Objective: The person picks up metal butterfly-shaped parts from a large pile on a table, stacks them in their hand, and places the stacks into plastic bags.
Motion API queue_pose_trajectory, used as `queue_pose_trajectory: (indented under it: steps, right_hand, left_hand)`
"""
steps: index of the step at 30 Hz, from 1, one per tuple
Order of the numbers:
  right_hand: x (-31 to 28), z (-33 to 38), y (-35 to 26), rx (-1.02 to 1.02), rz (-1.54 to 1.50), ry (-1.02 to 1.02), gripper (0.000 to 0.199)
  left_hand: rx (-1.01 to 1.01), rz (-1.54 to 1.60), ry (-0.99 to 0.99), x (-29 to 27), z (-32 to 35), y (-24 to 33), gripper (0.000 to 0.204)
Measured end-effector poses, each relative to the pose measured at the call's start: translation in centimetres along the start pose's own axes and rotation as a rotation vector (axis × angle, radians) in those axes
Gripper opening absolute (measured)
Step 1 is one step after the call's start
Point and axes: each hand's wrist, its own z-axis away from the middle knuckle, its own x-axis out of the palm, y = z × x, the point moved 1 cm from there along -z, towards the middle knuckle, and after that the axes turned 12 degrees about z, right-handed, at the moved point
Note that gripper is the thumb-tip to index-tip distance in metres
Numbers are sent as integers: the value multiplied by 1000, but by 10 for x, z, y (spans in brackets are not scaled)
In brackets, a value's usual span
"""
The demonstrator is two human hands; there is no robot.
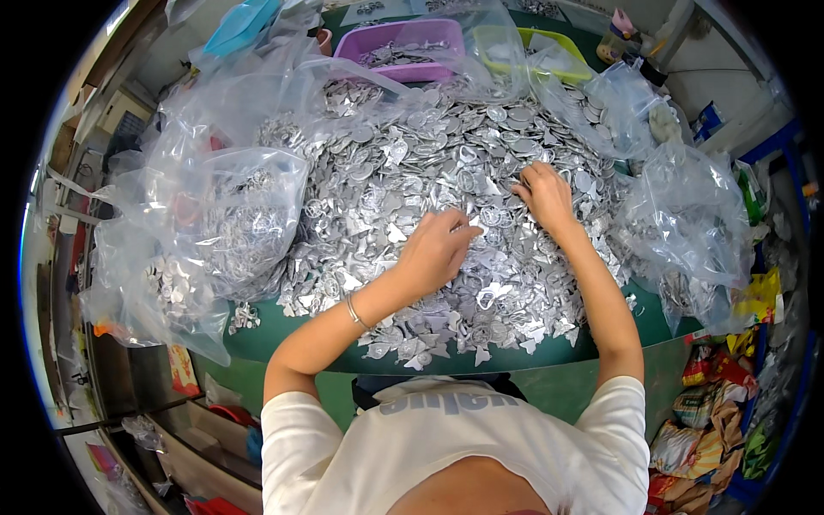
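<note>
A green table (283, 339) carries a broad heap of small silver metal pieces (403, 172), the landmark here. Clear plastic bags (232, 215) part-filled with the same pieces slump at the heap's left and right edges; a purple basin (403, 39) and a yellow-green tray (549, 43) sit beyond it. On the heap's middle, the left hand (438, 249) pinches one piece (471, 230) between narrowed fingers; the right hand (542, 196) rests just right, fingers curled into the pieces.

Shiny silver metal pieces (446, 163), crinkled clear plastic bags (223, 215), matt green tabletop (283, 339).
</note>
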Motion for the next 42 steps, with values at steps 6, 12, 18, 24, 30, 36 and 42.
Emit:
queue_pose_trajectory:
  steps: [6, 12, 18, 24, 30, 36, 42]
  right_hand:
    - [-23, 3, 2, 435, -728, -157, 20]
    - [-60, 35, -42, 738, -1665, -442, 16]
    - [-71, 59, -66, 618, -1376, -443, 15]
    - [-77, 68, -76, 630, -1226, -282, 14]
    - [-73, 72, -81, 793, -1702, -306, 13]
    - [-65, 83, -75, 915, -1859, 90, 7]
    - [-46, 99, -28, 1194, -1999, 225, 7]
  left_hand:
    - [-226, 303, 47, -3, 17, 29, 25]
    - [-591, 963, 195, 13, 23, 22, 21]
    - [-724, 1372, 265, 33, 19, 27, 25]
    - [-800, 1159, 229, 20, 16, 43, 20]
    - [-685, 1389, 349, 33, 19, 38, 20]
    - [-801, 1126, 347, 32, 20, 31, 19]
    - [-445, 226, 256, 20, 21, -7, 16]
